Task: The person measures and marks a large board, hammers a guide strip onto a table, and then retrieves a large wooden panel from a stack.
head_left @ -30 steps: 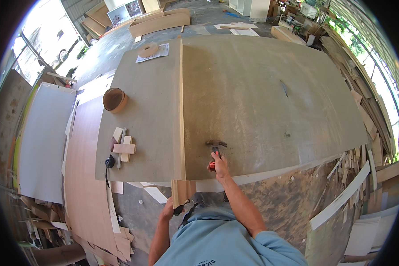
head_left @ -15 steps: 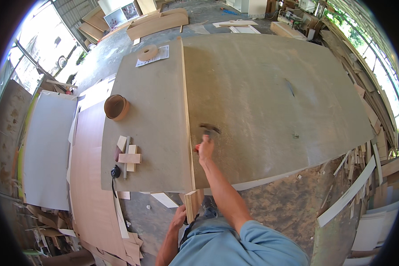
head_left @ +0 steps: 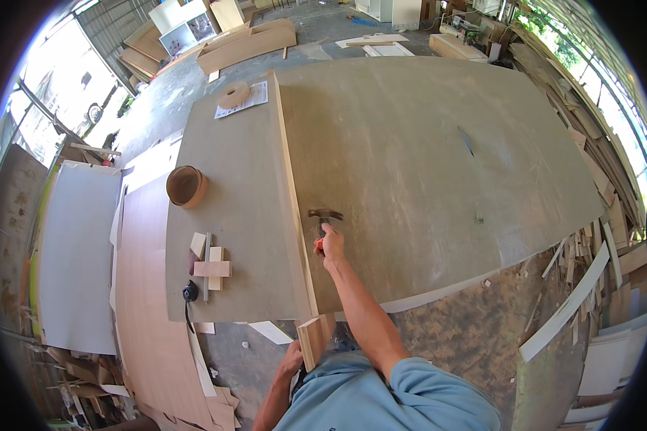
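Observation:
A claw hammer (head_left: 326,215) with a dark head and a red-and-black handle is in my right hand (head_left: 329,246), its fingers wrapped round the handle. The hammer is just right of a long wooden board (head_left: 292,185), which stands on edge across a large brownish worktable (head_left: 424,165). This board's near end juts past the table's front edge, close to my body. There my left hand (head_left: 290,358) is closed against the board's left side, its fingers partly hidden.
Left of the board lie a tape measure (head_left: 190,291), small wood pieces (head_left: 212,269), a round coil of brown strip (head_left: 187,187) and a flat roll (head_left: 233,95) on paper. Offcuts (head_left: 571,276) pile up at right. Pale panels (head_left: 79,251) stand at left.
The hammer has moved slightly left, nearer the board, and its head is less blurred. My left hand stays at the board's near end. The whole view has shifted a little.

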### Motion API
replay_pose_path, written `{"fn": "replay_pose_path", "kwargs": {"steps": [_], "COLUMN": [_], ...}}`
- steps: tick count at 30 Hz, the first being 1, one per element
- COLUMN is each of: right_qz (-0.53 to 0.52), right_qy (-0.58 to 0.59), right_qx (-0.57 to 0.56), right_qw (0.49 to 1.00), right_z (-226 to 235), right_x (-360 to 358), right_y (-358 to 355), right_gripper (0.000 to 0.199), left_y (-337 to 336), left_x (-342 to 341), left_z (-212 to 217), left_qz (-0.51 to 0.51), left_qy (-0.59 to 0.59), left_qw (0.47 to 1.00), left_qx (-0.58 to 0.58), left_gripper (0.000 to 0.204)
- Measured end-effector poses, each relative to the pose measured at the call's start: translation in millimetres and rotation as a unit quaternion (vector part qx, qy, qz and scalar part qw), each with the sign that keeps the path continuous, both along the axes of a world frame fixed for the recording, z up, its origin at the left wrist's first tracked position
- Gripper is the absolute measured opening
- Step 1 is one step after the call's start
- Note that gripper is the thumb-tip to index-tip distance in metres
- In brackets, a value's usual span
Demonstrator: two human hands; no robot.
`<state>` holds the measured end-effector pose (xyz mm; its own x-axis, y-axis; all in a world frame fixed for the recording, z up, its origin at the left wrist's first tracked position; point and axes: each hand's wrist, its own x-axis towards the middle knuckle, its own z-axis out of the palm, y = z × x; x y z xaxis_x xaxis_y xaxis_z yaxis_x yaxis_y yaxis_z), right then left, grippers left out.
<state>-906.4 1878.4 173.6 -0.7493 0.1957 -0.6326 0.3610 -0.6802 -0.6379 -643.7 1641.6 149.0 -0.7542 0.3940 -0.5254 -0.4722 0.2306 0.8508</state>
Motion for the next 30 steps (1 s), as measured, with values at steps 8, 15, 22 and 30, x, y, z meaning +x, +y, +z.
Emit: {"fn": "replay_pose_path", "kwargs": {"steps": [8,15,22,30], "right_qz": [-0.074,-0.055,-0.133,0.051], "right_qy": [-0.001,0.058,0.083,0.099], "right_qx": [0.096,0.068,0.035,0.104], "right_qw": [0.993,0.994,0.987,0.988], "right_z": [-1,0,12,-9], "right_x": [26,-1,-94,-173], "right_y": [23,14,-8,-36], "right_gripper": [0.031,0.035,0.038,0.039], "left_y": [-28,-134,-166,-181], "left_x": [23,149,240,298], "left_z": [28,26,3,-15], "left_qz": [-0.009,0.036,0.073,0.079], "left_qy": [-0.014,-0.116,-0.196,-0.223], "left_qw": [1.0,0.991,0.976,0.971], "left_qx": [-0.02,-0.058,-0.058,-0.024], "left_gripper": [0.062,0.07,0.079,0.089]}}
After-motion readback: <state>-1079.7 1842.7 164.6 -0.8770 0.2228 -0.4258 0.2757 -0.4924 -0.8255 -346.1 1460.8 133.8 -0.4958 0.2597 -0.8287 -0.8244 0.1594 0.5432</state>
